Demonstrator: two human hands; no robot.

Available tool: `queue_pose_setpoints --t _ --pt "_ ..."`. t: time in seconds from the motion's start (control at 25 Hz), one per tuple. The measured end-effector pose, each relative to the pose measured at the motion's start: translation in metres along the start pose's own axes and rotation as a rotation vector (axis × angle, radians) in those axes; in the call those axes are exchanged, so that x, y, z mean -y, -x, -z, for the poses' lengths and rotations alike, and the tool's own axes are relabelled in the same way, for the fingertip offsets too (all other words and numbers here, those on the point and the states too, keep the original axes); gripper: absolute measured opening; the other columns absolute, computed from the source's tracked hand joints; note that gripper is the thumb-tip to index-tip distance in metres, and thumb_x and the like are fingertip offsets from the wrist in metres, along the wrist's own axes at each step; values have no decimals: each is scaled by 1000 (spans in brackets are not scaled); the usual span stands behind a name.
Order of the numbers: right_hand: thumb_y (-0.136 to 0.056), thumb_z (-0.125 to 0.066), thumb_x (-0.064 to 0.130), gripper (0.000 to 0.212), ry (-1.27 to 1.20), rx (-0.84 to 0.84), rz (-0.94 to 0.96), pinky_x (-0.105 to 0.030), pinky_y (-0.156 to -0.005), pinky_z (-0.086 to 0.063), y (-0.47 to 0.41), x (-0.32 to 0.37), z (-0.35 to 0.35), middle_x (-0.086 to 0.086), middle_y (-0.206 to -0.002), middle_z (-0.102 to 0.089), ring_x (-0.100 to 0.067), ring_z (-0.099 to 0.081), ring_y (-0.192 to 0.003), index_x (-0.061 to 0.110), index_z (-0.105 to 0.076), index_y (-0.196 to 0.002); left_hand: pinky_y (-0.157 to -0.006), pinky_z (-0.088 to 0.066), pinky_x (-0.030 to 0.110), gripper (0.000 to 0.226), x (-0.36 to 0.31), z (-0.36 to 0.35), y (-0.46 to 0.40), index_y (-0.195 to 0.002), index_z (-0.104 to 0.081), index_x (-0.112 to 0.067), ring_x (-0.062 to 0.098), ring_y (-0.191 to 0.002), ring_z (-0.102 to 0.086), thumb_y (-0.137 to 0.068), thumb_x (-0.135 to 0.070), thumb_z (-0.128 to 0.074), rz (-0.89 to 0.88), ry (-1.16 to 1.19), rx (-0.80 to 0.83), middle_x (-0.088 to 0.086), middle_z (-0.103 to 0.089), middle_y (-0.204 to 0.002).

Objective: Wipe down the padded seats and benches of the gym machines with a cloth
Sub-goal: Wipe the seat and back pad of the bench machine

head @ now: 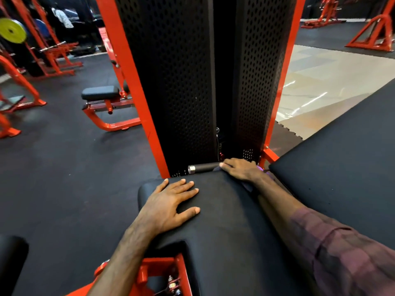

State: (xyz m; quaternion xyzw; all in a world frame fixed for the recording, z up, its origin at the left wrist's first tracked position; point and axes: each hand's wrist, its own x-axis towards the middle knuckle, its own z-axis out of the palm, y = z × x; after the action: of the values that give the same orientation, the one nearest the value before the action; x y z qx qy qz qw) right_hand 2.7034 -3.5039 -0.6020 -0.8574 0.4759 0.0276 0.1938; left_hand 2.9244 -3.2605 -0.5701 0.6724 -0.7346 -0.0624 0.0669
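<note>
Setting: gym floor, black rubber matting, pale tiled strip at 2 o'clock; red-framed machines all round, a yellow-green weight plate at 10 o'clock.

Item 1. Padded seat, black, centre of view. Long axis runs 6 to 12 o'clock, far end butting against the perforated black weight-stack shroud in its red frame.

Item 2. Left hand. Laid flat on the seat's left far part, fingers straight and spread, pointing to 1 o'clock. Holds nothing; seemingly bracing.

Item 3. Right hand. At the seat's far right corner, 12 o'clock of the left hand, palm down, fingers pointing to 9 o'clock, pressed over a dark cloth.

Item 4. Cloth. Mostly hidden beneath the right hand; a dark fold trails under the wrist, with a purplish edge at the knuckles. Fingers look extended over it, though the grip underneath cannot be told.

Item 5. Cylindrical black handle, metal-capped, just beyond the seat's end, touching or nearly touching the right fingertips.

Judgement: the right hand alone carries the cloth; the unwiped length likely lies from it toward 6 o'clock, so the stroke would draw back along the long axis.

Item 6. Second black pad, at 3 o'clock, untended.
</note>
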Motion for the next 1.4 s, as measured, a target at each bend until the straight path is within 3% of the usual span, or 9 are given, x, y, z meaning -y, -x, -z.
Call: queue_pose_setpoints --t 0.2,0.4,0.52,0.72,0.88,1.0,1.2,1.32,1.4 --pt "-106 -28 65 45 82 -41 179 -56 -109 -39 2 43 -14 4 -143 -59 -31 -55 -134 40 -57 -130 -131 -9 45 79 -3 7 -2 -156 -43 -48 -1 -157 -18 -89 -86 -28 -8 -29 8 -24 -32 -167" --pt "-104 -25 69 50 77 31 -1 -60 -112 -34 3 45 2 4 -152 -56 -31 -50 -140 45 -58 -133 -132 -4 48 70 -10 9 11 -162 -36 -41 6 -160 -12 -101 -75 -30 28 -80 38 -16 -25 -172" --pt "-107 -27 63 47 86 -3 188 -56 -111 -36 7 85 -13 3 -151 -55 -32 -51 -139 42 -57 -137 -131 -10 50 63 -14 16 17 -162 -37 -39 8 -160 -14 -105 -68 -36 48 -124 55 -13 -26 -172" --pt "-104 -27 67 49 46 68 125 -55 -116 -37 1 79 2 2 -152 -56 -30 -51 -142 44 -62 -130 -130 -23 45 68 -13 18 62 -161 -38 -40 7 -160 -16 -101 -70 -28 146 -98 16 -15 -26 -172" --pt "-106 -27 63 48 21 10 331 -51 -109 -43 2 132 -18 0 -146 -62 -29 -56 -134 37 -62 -126 -128 -29 40 75 -22 18 90 -162 -35 -42 4 -160 -12 -96 -73 -19 190 -60 13 -18 -23 -172" --pt "-105 -32 62 45 -90 72 287 -45 -112 -41 2 128 -5 3 -148 -61 -28 -54 -137 42 -65 -129 -128 -27 41 73 -20 21 117 -162 -33 -43 3 -160 -13 -95 -73 -22 207 -55 27 -19 -21 -172" --pt "-96 -26 69 59 11 65 358 -47 -111 -43 5 209 -18 -4 -150 -60 -33 -56 -136 40 -63 -132 -119 -38 35 56 -15 23 165 -157 -44 -43 1 -152 -32 -105 -62 -42 290 66 -130 -21 -33 -167" --pt "-87 -34 79 58 -36 65 270 -45 -110 -46 7 225 -14 -2 -145 -64 -32 -59 -132 48 -71 -120 -114 -43 34 54 -12 17 189 -152 -51 -42 1 -145 -42 -104 -64 -40 289 138 -218 -23 -42 -162" --pt "-93 -37 76 58 28 44 221 -44 -110 -47 19 245 -15 -4 -145 -64 -32 -59 -133 44 -69 -129 -111 -46 37 52 -9 15 197 -147 -57 -41 3 -139 -49 -103 -62 -39 276 177 -279 -22 -50 -156"
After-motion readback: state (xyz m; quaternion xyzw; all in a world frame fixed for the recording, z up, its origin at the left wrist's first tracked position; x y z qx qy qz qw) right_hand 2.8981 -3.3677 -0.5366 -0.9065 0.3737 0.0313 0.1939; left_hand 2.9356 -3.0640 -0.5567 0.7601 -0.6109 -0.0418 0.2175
